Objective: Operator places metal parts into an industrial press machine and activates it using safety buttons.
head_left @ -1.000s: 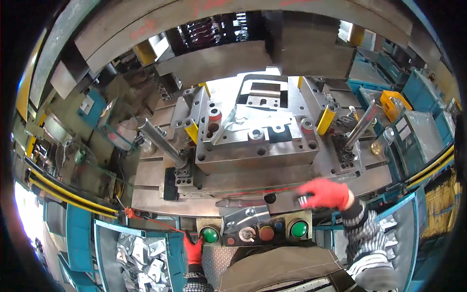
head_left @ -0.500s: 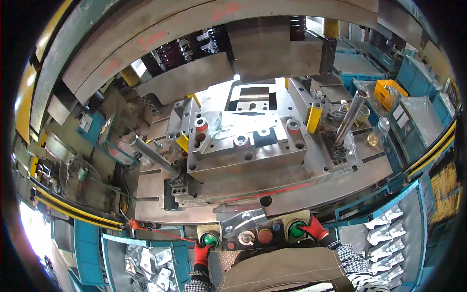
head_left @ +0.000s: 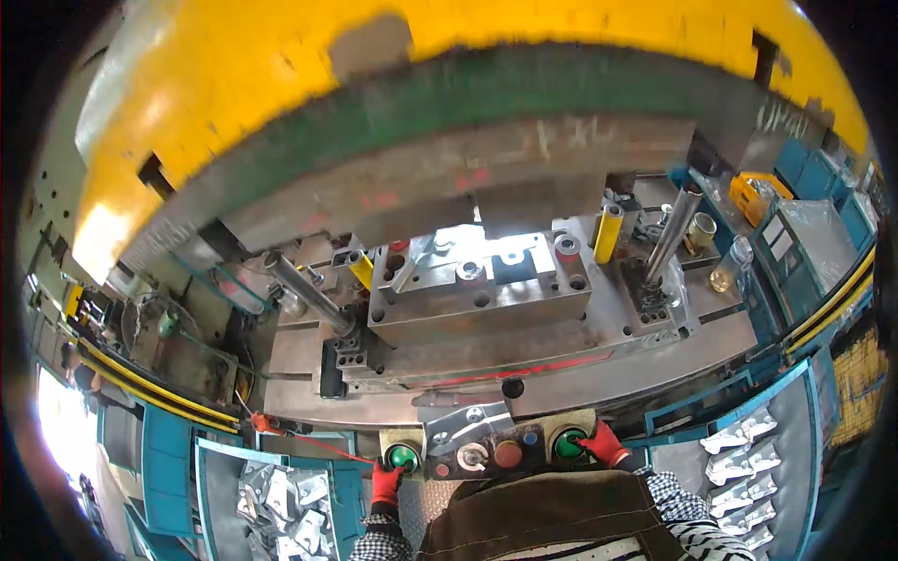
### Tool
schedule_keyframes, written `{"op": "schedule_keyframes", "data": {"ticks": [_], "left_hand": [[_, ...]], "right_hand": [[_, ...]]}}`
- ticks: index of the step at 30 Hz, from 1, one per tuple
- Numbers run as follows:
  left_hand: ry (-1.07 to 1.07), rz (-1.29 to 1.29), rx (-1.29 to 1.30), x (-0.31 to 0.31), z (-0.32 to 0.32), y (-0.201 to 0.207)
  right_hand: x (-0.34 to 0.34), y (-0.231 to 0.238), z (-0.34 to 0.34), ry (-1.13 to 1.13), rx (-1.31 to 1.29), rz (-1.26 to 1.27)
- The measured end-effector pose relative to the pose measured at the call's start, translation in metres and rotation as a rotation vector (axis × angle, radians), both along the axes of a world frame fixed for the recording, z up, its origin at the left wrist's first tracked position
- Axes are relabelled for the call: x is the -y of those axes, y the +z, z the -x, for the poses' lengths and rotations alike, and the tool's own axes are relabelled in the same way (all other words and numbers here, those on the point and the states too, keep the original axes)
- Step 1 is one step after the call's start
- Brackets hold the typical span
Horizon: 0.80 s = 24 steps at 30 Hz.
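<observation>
Both my hands wear red gloves and rest on a press control panel. My left hand (head_left: 384,484) touches the left green push button (head_left: 402,457), fingers reaching onto it. On the panel's other side, my right hand (head_left: 605,444) lies with fingers stretched over the right green push button (head_left: 568,444). Neither hand holds anything. Between them sit a red button (head_left: 508,454) and a selector knob (head_left: 472,457), with a shiny metal plate (head_left: 468,423) just above. Beyond the panel, a sheet-metal part (head_left: 449,245) lies on the lower die (head_left: 482,323), partly hidden by the upper die (head_left: 374,210).
Steel guide posts (head_left: 309,294) stand at both sides of the die, beside yellow posts (head_left: 608,234). A left bin (head_left: 217,496) holds loose metal parts; stacked brackets (head_left: 744,467) fill a right bin. A clear bottle (head_left: 731,264) stands on the press bed's right.
The upper die and yellow press ram have come down toward the lower die, covering its far part. My hands have stayed on the green buttons.
</observation>
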<state>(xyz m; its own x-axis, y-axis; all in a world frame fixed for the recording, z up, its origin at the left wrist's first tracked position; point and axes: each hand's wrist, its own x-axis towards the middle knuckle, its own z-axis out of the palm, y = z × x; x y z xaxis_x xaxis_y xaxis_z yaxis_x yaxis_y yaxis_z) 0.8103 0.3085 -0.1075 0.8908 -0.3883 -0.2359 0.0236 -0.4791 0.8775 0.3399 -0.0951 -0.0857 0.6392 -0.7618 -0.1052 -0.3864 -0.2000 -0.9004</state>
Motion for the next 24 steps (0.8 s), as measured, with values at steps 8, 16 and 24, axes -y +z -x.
{"op": "schedule_keyframes", "data": {"ticks": [8,16,24], "left_hand": [[0.053,0.053,-0.1,0.015,0.008,0.015],[0.022,0.05,-0.02,0.003,0.0,0.009],[-0.702,-0.756,0.206,0.041,-0.086,0.094]], "right_hand": [[0.004,-0.003,0.005,0.004,0.014,0.028],[0.001,-0.009,0.006,-0.02,-0.078,-0.018],[0.019,-0.038,0.019,0.032,0.235,-0.303]]}}
